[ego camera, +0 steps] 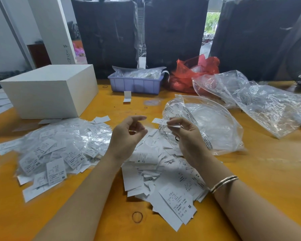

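While the heap of labels (165,173) lies on the desk (250,171) under both wrists, the right hand (184,134) pinches one label (159,121), likely offering it toward the left hand (129,134), whose fingers curl loosely. Whether they grip anything, I cannot tell.

White box (49,91) at ten o'clock on orange surface (259,180). Lilac tray (135,86) at twelve, red plastic bag (186,72) just beside it at one. Crumpled clear bags (261,100) at two. Rubber band (137,217) at six. Black wrapped bundles (175,30) behind, eleven to two.
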Demonstrator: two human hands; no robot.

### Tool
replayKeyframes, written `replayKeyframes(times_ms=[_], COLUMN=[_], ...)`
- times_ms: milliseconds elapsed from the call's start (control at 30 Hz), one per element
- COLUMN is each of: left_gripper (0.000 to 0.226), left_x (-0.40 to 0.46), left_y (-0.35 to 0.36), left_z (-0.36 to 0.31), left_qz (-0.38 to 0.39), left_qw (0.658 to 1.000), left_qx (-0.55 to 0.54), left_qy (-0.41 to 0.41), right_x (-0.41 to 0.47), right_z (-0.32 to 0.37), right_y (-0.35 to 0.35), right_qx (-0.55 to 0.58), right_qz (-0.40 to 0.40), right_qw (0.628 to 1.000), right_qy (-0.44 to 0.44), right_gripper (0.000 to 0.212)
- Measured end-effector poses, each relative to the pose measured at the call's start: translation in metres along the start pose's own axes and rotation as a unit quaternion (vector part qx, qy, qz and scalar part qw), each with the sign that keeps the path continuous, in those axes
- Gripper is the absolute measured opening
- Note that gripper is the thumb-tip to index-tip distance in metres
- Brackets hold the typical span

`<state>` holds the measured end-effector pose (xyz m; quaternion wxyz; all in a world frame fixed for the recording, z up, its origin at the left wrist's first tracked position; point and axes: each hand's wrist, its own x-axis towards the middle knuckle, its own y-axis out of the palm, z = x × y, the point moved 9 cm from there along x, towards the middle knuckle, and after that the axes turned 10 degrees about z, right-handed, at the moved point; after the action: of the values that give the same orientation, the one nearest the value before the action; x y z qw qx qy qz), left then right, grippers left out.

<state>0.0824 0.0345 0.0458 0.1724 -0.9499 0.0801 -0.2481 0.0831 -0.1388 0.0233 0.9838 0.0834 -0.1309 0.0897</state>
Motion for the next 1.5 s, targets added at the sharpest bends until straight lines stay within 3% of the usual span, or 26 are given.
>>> replayKeyframes(times_ms=[167, 333, 400, 567, 700, 800, 1067, 1233, 1500], left_gripper=[0.032, 0.028, 0.029, 0.036, 0.039, 0.039, 0.034, 0.032, 0.031], left_x=[-0.003, -0.004, -0.003, -0.002, -0.003, -0.003, -0.004, -0.004, -0.004], left_y=[0.001, 0.004, 0.004, 0.005, 0.007, 0.007, -0.001, -0.006, -0.006], left_z=[-0.011, -0.013, -0.012, -0.010, -0.013, -0.015, -0.019, -0.019, -0.016], left_qz=[-0.014, -0.017, -0.015, -0.002, 0.006, 0.004, -0.029, -0.039, -0.040], left_qw=[0.992, 0.990, 0.993, 0.993, 0.992, 0.991, 0.988, 0.988, 0.990], left_qx=[0.111, 0.118, 0.102, 0.096, 0.100, 0.110, 0.130, 0.127, 0.114], left_qy=[0.064, 0.072, 0.066, 0.063, 0.074, 0.082, 0.081, 0.076, 0.069], right_x=[0.001, 0.001, 0.001, -0.001, -0.002, -0.005, -0.016, -0.020, -0.022], right_z=[-0.004, 0.002, 0.003, 0.008, 0.016, 0.023, 0.048, 0.052, 0.054], right_y=[-0.003, 0.007, 0.004, 0.000, -0.002, -0.004, 0.003, 0.005, 0.011], right_qx=[0.067, 0.101, 0.053, 0.011, -0.013, -0.032, -0.194, -0.242, -0.319], right_qz=[0.015, 0.066, 0.037, 0.012, -0.013, -0.026, -0.025, -0.034, -0.041], right_qw=[0.998, 0.993, 0.998, 0.999, 0.997, 0.995, 0.963, 0.947, 0.919], right_qy=[0.004, -0.004, -0.011, -0.042, -0.072, -0.096, -0.185, -0.208, -0.228], right_gripper=[0.037, 0.023, 0.020, 0.043, 0.020, 0.017, 0.016, 0.031, 0.014])
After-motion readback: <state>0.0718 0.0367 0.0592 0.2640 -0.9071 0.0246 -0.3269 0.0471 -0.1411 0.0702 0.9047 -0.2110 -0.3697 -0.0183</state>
